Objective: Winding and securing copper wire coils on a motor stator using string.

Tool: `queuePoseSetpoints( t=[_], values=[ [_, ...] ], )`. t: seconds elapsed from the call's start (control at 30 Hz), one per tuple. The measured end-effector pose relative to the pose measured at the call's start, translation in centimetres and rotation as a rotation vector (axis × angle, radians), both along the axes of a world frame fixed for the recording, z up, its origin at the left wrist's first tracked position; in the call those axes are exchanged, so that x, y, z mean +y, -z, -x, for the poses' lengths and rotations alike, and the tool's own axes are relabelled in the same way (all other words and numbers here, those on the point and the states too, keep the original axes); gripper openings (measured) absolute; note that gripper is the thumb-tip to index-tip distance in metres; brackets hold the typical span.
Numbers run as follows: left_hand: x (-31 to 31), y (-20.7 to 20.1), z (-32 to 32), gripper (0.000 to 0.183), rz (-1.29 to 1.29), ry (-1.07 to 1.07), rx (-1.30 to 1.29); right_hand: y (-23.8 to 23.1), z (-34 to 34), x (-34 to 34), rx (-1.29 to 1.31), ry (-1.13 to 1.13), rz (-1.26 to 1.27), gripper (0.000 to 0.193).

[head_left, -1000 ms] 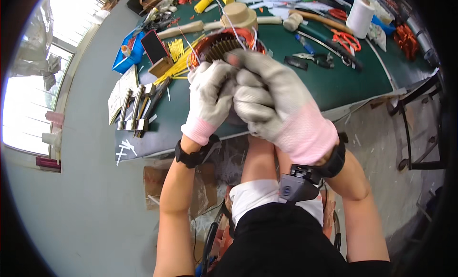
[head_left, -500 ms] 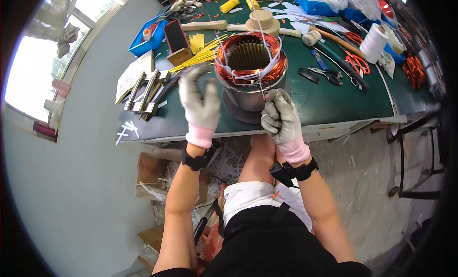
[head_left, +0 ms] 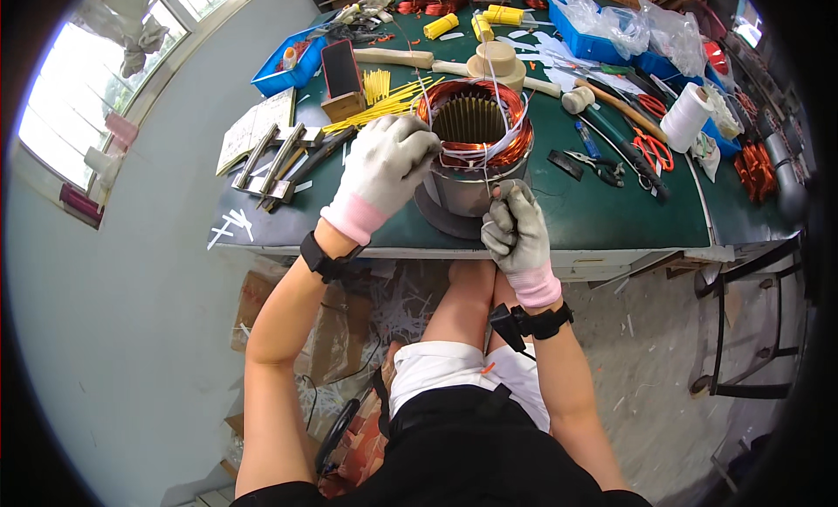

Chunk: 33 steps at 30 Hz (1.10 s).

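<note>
A motor stator [head_left: 467,191] stands upright on the bench in front of me, with a ring of copper windings [head_left: 519,145] around its slotted bore. White lacing cord [head_left: 486,167] is wrapped over the windings and hangs down the near side. My right hand [head_left: 517,232], in a grey-white glove with a pink cuff, is closed and pinches the cord at the stator's near right. My gloved left hand [head_left: 388,162] is at the left edge of the windings, its fingers curled together; what they pinch is hidden.
On the left lie metal bars [head_left: 275,167], yellow strips [head_left: 393,101] and a phone [head_left: 340,69] on a wooden stand. Behind the stator is a wooden mallet [head_left: 497,62]. To the right are pliers [head_left: 598,165], red-handled scissors [head_left: 653,149] and a white thread spool [head_left: 685,119].
My left hand has moved up and right to the windings, and its spread fingers have closed. My right hand keeps its pinch on the cord. The view has shifted slightly.
</note>
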<state>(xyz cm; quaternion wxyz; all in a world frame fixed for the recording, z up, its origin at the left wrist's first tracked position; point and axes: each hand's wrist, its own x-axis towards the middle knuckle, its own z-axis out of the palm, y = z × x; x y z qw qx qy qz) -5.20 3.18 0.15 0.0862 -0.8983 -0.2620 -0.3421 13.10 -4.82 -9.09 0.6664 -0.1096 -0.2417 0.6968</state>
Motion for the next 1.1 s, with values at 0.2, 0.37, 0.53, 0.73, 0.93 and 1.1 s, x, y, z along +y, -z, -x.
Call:
queuePoseSetpoints(
  t=[0.2, 0.37, 0.53, 0.73, 0.93, 1.1],
  values=[
    [-1.0, -1.7, -1.1, 0.019, 0.039, -0.051, 0.080, 0.2, -0.3, 0.3, -0.024, -0.021, -0.054, 0.021],
    [-0.5, -1.1, -0.6, 0.026, -0.007, -0.076, 0.170, 0.4, 0.0, 0.2, 0.034, -0.042, -0.036, 0.020],
    [-1.0, -0.8, -0.8, 0.024, 0.031, -0.110, 0.156, 0.3, 0.0, 0.1, 0.028, -0.042, -0.029, 0.020],
    [-1.1, -0.7, -1.6, 0.026, -0.032, -0.106, 0.177, -0.1, 0.0, 0.0, 0.004, -0.015, -0.007, 0.020],
    [-0.9, -0.9, -0.9, 0.025, -0.084, -0.100, 0.206, -0.6, 0.0, -0.3, -0.031, -0.014, -0.018, 0.021],
    [-1.5, -1.1, -1.8, 0.021, -0.003, -0.103, 0.131, -0.6, 0.2, -0.3, -0.059, -0.009, -0.020, 0.021]
  ],
)
